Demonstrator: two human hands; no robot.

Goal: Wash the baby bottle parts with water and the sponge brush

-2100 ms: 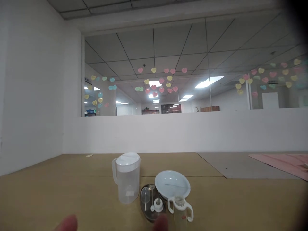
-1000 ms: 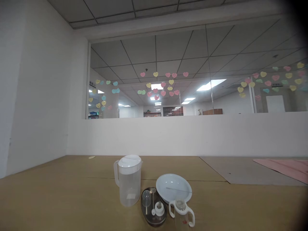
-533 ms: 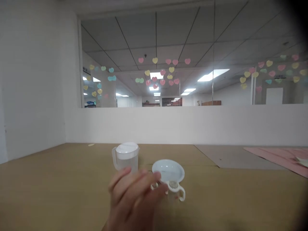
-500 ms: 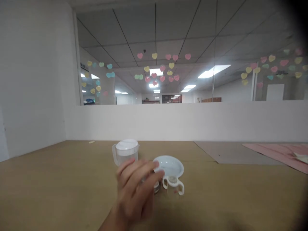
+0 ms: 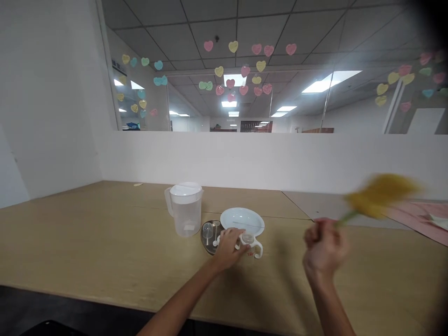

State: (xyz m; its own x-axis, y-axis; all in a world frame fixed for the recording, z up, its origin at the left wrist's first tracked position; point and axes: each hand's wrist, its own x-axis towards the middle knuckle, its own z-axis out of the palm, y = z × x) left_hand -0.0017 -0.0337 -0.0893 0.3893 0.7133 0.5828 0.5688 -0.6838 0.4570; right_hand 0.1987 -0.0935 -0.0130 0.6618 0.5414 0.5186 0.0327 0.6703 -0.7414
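My left hand (image 5: pixel 229 248) grips a clear baby bottle (image 5: pixel 250 255) that has a white two-handled ring (image 5: pixel 258 247) around its open neck. Fingers lie over its left side, with the thumb in front. Raised at the right, my right hand (image 5: pixel 325 252) is closed around the green stem of a yellow-headed thing (image 5: pixel 380 195), smeared by motion, so its kind is unclear. Beside my left hand, a round metal tray (image 5: pixel 204 241) carries a clear dome-shaped cap (image 5: pixel 207 229) and a small part with a thin tube (image 5: pixel 216 233).
A white bowl (image 5: pixel 242 213) stands just behind the bottle. Left of it is a translucent lidded pitcher (image 5: pixel 187 210) with liquid in it. Grey and pink sheets (image 5: pixel 406 212) cover the table's far right. Behind rise a low white wall (image 5: pixel 196 158) and a window.
My left hand has come down onto the bottle, uncovering the tray. My right hand has entered at the right with the yellow-headed thing. The view has tilted downward.
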